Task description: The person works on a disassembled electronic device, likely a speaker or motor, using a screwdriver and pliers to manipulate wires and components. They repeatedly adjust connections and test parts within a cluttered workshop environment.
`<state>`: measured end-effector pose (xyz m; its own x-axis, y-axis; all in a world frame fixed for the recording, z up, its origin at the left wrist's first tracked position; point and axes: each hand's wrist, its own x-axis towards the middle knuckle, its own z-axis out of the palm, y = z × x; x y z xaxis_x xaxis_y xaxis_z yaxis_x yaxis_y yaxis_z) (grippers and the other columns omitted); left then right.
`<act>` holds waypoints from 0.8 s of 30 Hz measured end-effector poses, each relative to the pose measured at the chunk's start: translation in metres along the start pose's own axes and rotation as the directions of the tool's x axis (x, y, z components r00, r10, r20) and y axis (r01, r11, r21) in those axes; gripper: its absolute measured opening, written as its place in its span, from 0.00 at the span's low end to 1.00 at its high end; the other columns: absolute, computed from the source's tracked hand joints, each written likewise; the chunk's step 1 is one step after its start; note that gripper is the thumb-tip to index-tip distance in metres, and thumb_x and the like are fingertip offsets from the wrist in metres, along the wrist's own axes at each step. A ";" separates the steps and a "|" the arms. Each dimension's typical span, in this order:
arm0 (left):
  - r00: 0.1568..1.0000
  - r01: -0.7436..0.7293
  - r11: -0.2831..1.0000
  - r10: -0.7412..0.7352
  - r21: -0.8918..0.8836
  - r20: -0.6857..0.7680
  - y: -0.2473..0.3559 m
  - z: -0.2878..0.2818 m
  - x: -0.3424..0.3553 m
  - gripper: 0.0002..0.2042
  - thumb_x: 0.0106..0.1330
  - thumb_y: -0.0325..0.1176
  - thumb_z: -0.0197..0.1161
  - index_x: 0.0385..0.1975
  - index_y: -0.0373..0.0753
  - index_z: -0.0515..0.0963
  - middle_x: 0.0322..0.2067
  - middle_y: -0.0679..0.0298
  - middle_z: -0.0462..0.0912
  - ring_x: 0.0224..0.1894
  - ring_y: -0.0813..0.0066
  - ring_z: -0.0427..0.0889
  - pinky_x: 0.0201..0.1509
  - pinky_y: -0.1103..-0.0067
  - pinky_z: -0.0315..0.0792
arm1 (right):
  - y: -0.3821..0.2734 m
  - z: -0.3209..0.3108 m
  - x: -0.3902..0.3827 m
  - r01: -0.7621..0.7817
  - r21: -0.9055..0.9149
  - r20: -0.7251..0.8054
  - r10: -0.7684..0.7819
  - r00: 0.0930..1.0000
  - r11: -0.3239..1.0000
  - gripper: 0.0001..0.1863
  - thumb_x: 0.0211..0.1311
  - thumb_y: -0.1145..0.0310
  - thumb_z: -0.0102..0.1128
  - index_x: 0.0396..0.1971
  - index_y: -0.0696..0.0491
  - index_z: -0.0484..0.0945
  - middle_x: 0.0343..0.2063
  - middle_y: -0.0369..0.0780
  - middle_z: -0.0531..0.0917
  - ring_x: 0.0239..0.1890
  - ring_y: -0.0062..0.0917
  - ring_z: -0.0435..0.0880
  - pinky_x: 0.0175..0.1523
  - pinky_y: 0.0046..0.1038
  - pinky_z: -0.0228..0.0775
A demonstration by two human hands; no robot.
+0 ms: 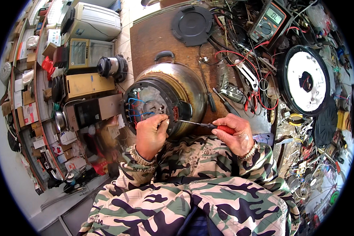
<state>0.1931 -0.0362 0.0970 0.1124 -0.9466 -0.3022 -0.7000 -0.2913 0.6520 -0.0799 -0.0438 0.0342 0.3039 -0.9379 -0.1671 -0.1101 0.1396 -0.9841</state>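
Just above the camouflage-patterned jacket point(208, 157), the right hand point(238, 135) has its thumb and fingers clamped on a slim screwdriver with a red-and-black handle point(225, 129); the tool's long axis runs nearly crosswise, its tip to the left, beside the rim of a round black base with blue wires point(166, 91); whether it touches, I cannot tell. The left hand point(151, 133) is the nearer to the base, curled at its lower edge, thumb and forefinger drawn together; whether they pinch something small is unclear. The base belongs to a bulging, brown-stained steel pot point(188, 80) lying tipped on the brown wooden table point(149, 43), body running up and right from the base; beyond lie a flat black round lid point(192, 25) and an orange-edged multimeter point(266, 26).
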 end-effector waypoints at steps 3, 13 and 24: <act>0.997 0.044 0.997 -0.048 -0.065 -0.062 -0.008 0.002 -0.005 0.05 0.63 0.24 0.66 0.34 0.31 0.85 0.27 0.57 0.87 0.22 0.78 0.84 0.29 0.80 0.76 | -0.001 0.000 0.000 -0.010 -0.002 0.011 0.010 1.000 1.000 0.12 0.55 0.73 0.75 0.38 0.59 0.86 0.27 0.42 0.83 0.28 0.28 0.81 0.35 0.27 0.71; 0.968 0.124 0.945 -0.183 -0.302 -0.174 -0.022 0.006 -0.016 0.02 0.58 0.23 0.70 0.30 0.33 0.85 0.26 0.64 0.88 0.26 0.86 0.82 0.31 0.85 0.75 | -0.017 -0.004 0.009 -0.098 -0.029 0.080 0.100 0.992 0.995 0.11 0.56 0.74 0.74 0.39 0.59 0.86 0.28 0.39 0.82 0.29 0.23 0.81 0.36 0.24 0.71; 0.937 0.135 0.941 -0.223 -0.311 -0.268 -0.013 0.007 -0.024 0.02 0.63 0.22 0.69 0.34 0.31 0.84 0.24 0.71 0.83 0.25 0.91 0.76 0.29 0.87 0.69 | -0.035 -0.010 0.025 -0.101 -0.178 0.178 0.133 0.975 0.979 0.12 0.55 0.73 0.74 0.39 0.59 0.85 0.29 0.41 0.83 0.31 0.26 0.82 0.38 0.25 0.72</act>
<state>0.1946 -0.0085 0.0909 0.4503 -0.8593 -0.2426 -0.4240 -0.4449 0.7888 -0.0779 -0.0755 0.0648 0.4504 -0.8392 -0.3050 -0.3075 0.1749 -0.9354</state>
